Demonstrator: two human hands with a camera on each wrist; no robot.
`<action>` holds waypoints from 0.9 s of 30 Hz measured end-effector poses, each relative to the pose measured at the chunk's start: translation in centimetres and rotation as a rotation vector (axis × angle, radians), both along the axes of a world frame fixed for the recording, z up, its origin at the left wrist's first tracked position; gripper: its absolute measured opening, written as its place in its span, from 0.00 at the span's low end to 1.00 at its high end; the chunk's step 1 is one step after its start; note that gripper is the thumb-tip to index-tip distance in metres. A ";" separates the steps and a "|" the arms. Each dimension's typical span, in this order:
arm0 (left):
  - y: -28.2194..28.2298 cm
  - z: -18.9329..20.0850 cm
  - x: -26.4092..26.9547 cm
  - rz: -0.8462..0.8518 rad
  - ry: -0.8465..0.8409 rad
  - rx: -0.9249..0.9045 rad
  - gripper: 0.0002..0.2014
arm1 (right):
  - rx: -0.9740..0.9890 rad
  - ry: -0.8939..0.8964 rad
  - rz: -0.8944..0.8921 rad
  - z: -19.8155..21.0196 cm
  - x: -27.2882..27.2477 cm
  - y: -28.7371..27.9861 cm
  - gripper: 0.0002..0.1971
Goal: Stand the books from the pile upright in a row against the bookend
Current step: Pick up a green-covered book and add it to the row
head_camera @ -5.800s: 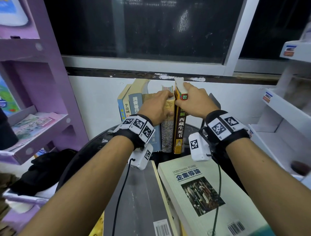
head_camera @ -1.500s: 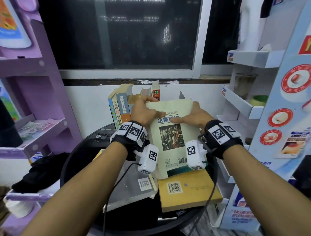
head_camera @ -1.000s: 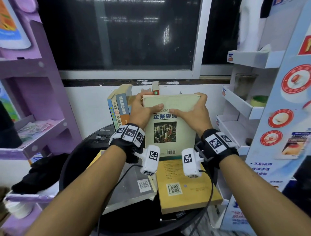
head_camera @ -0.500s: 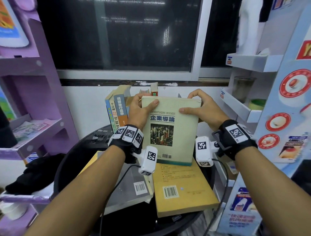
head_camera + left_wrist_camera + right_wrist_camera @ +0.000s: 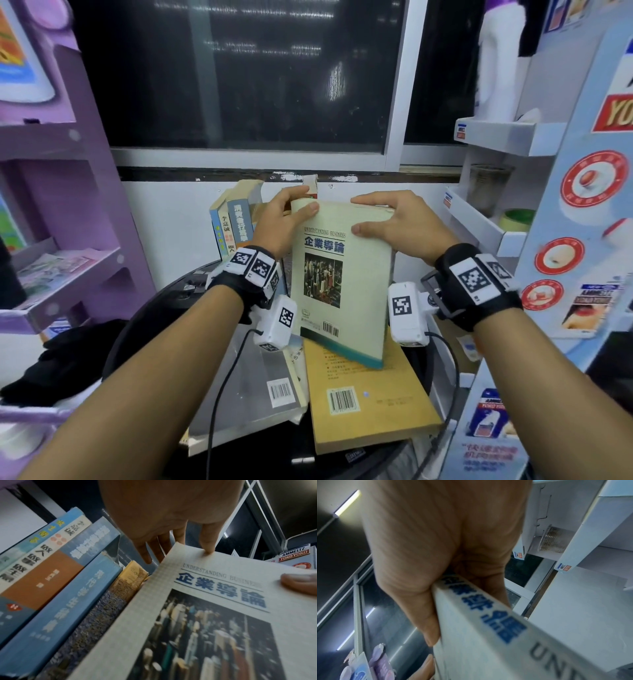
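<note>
I hold a pale green book [image 5: 342, 274] titled "Understanding Business" nearly upright above the pile, its cover facing me. My left hand [image 5: 281, 222] pinches its top left corner, thumb on the cover and fingers behind. My right hand [image 5: 400, 222] grips the top right, thumb on the cover and fingers over the spine [image 5: 488, 628]. Just behind and to the left stands the row of upright books [image 5: 236, 222], whose spines [image 5: 68, 588] lean beside the cover [image 5: 214, 615]. The bookend is hidden.
An ochre book [image 5: 363, 404] and a grey book [image 5: 253, 394] lie flat on the round black table [image 5: 144, 329]. A purple shelf unit [image 5: 68, 267] stands at the left. White display shelves [image 5: 486, 226] stand close at the right, and a wall with a window is behind.
The green book went from lying on the pile to standing on end in both hands. Since half a second ago it has tilted slightly and my right hand has spread over its top edge.
</note>
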State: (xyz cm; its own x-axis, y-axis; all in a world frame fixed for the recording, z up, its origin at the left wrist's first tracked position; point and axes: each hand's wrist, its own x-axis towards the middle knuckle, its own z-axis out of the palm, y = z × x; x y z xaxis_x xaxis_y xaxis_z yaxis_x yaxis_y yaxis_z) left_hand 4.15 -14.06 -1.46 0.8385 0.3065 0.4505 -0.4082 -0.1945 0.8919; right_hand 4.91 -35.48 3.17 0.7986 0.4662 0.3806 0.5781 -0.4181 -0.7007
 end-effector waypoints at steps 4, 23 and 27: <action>0.9 0.8 0.8 0.080 -0.023 0.074 0.16 | -0.020 -0.057 -0.055 1.1 -0.1 -0.2 0.23; 1.7 1.8 5.2 0.247 0.181 0.600 0.25 | -0.072 -0.170 -0.376 1.6 1.8 2.4 0.21; 1.9 1.7 6.3 0.283 0.190 0.727 0.27 | -0.045 -0.159 -0.398 1.1 2.7 3.4 0.19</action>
